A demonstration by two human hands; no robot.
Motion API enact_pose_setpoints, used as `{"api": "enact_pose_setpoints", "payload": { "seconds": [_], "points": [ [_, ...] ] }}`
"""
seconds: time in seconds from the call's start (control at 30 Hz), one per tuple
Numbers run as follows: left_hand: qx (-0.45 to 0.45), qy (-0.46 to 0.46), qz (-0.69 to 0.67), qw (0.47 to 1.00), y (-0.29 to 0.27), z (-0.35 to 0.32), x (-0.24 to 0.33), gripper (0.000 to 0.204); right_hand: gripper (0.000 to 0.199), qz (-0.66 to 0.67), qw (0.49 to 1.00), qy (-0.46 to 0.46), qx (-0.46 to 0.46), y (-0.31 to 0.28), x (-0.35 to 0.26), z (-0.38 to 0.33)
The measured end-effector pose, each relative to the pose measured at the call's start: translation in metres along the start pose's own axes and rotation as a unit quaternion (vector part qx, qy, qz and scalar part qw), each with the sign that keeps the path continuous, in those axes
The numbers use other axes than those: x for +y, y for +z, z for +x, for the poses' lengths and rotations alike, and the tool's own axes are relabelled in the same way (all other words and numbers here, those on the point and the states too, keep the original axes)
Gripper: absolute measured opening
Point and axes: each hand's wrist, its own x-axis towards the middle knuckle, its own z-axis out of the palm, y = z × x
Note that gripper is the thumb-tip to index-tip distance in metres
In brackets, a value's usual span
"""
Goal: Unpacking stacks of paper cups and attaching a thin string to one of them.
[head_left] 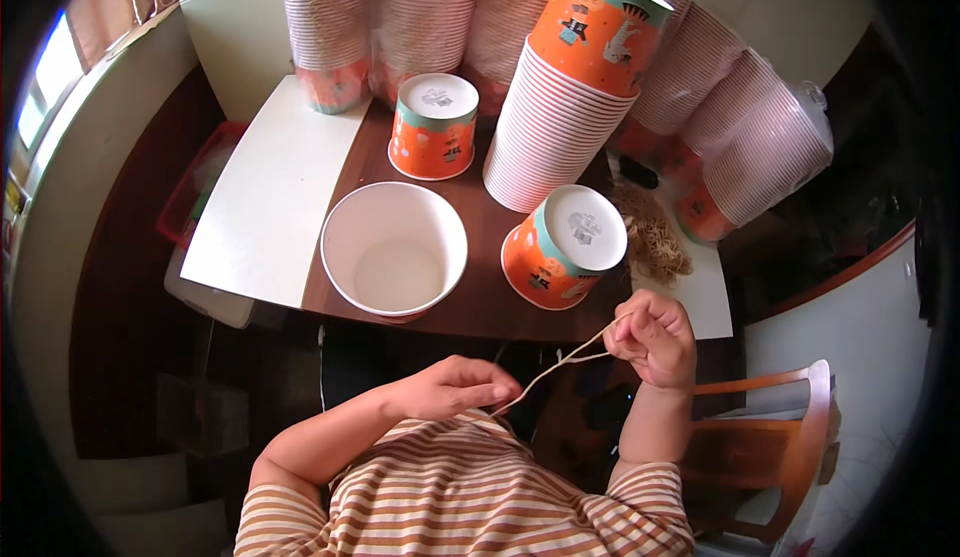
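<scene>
A thin beige string [545, 372] runs slantwise between my two hands, just off the table's near edge, with a narrow loop towards its upper end. My right hand [655, 340] is closed in a pinch around that upper end. Lower and to the left, my left hand [455, 387] has its fingers pressed together at the string's lower end; the fingertips partly hide it. An open white paper tub [395, 247] stands mouth up on the table before my left hand. Close to my right hand, an orange and teal tub [568, 247] sits upside down.
Another upside-down tub [433, 127] stands farther back. A tall nested stack of tubs [560, 117] leans slightly right. Plastic-wrapped stacks [425, 27] line the back. A tangled tan string bundle [655, 242] lies at right on the brown and white table [270, 192]. A wooden chair [790, 447] is at lower right.
</scene>
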Motion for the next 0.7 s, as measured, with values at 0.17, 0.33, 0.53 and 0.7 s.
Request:
{"api": "enact_pose_setpoints", "payload": {
  "seconds": [0.17,0.33,0.53,0.7],
  "points": [
    [0.084,-0.050,-0.134,0.986,-0.006,-0.043,-0.039,0.027,0.027,0.049,0.999,-0.004,0.006,-0.024,0.029,-0.017],
    [0.204,0.005,0.092,0.975,-0.001,-0.035,-0.032,0.034,0.025,0.032,0.995,0.094,-0.013,-0.017,0.041,-0.020],
    [0.144,0.213,0.345,0.903,0.004,0.009,0.001,0.062,0.021,-0.132,0.976,0.137,-0.109,0.019,0.037,-0.003],
    [0.053,0.084,0.217,0.971,0.007,0.006,-0.005,0.024,0.023,-0.119,0.989,0.088,-0.027,0.017,0.040,-0.007]
  ]
}}
